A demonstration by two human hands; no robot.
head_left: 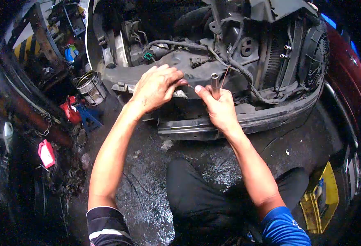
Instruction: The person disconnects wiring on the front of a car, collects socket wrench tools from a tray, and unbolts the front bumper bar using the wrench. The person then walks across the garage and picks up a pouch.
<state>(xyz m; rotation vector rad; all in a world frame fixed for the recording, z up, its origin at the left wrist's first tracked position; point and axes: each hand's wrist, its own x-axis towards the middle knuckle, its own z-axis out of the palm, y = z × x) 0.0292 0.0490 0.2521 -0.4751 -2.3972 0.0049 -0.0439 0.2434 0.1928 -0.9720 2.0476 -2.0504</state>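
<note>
The largest thing before me was the stripped car front end (176,61), filling the view from eleven o'clock round to two. Its bumper beam (197,128) ran from just below my hands toward three o'clock, its long edge facing me. The floor (149,162) gave open room at seven o'clock, but upward the wiring harness (180,42) crowded the space from eleven to two.

My left grip (158,84), at eleven, was pinched together at the fingertips; my right grip (219,106), at two, was curled around a socket wrench (215,86) standing nearly upright. Beyond my left fingers, at eleven, sat a green connector (148,55). Smallest, near twelve, a thin wire (191,86) bridged both thumbs.

I judged the step to be working that wire by fingertip; the next move seemed to call for steady pinches, keeping the wrench off the harness.
</note>
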